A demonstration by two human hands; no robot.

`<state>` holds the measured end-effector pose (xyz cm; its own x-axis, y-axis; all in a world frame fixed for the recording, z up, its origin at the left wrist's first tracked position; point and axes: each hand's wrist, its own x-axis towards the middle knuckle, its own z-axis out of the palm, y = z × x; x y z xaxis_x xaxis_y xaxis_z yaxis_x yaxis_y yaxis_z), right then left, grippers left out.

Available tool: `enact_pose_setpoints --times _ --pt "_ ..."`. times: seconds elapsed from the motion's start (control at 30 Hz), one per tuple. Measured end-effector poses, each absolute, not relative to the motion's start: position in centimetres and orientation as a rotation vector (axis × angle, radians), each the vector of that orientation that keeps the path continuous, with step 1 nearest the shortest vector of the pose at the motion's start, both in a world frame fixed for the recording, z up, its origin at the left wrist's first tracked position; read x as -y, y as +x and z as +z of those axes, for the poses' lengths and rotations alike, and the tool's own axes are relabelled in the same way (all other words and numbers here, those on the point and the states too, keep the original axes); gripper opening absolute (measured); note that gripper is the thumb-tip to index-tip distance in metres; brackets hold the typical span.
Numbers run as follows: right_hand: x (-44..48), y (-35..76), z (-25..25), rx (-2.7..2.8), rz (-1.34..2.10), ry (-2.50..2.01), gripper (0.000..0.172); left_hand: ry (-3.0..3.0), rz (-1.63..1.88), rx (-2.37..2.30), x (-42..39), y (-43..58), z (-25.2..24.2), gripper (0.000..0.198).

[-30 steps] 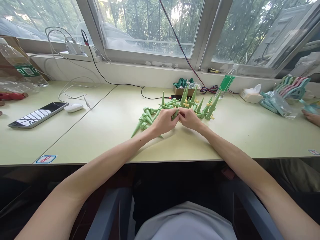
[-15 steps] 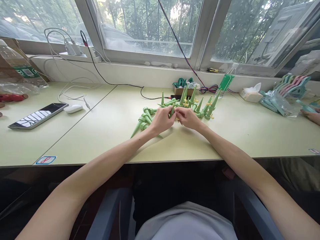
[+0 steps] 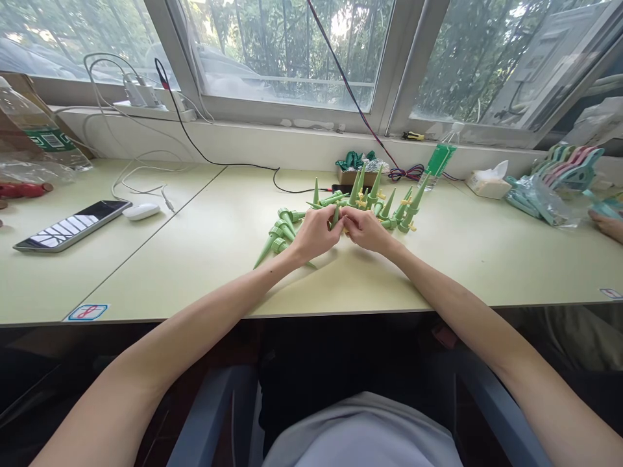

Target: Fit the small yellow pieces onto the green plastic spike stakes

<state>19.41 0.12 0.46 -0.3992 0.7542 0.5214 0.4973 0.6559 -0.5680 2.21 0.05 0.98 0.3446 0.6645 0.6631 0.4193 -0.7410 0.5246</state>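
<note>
My left hand point(image 3: 318, 232) is closed around a green plant watering spike point(image 3: 335, 215), whose pointed end shows above the fingers. My right hand point(image 3: 364, 227) meets it from the right, its fingertips pinched on a small yellow valve point(image 3: 346, 231) at the spike; the fingers mostly hide this part. Behind the hands stand several green spikes fitted with yellow valves point(image 3: 413, 211), points upward. Left of my left hand, several more green spikes point(image 3: 272, 241) lie on the table, with no yellow showing on them.
A phone point(image 3: 73, 226) and a white mouse-like object point(image 3: 141, 211) lie on the left of the table point(image 3: 195, 272). At the back are a small box point(image 3: 357, 176), a green-labelled bottle point(image 3: 440, 161) and tissues point(image 3: 489, 183). Bagged hangers point(image 3: 549, 188) and another person's hand point(image 3: 606, 224) are at right.
My hands stay together in almost the same place, with only slight finger movement around the spike. At the far right, the other person's hand has shifted a little.
</note>
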Motion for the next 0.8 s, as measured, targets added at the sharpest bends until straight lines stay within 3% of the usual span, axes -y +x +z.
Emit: enact_pose_setpoints --times 0.8 --pt "-0.26 19.47 0.39 2.098 0.411 -0.947 0.019 2.401 1.417 -0.960 -0.17 2.18 0.82 0.027"
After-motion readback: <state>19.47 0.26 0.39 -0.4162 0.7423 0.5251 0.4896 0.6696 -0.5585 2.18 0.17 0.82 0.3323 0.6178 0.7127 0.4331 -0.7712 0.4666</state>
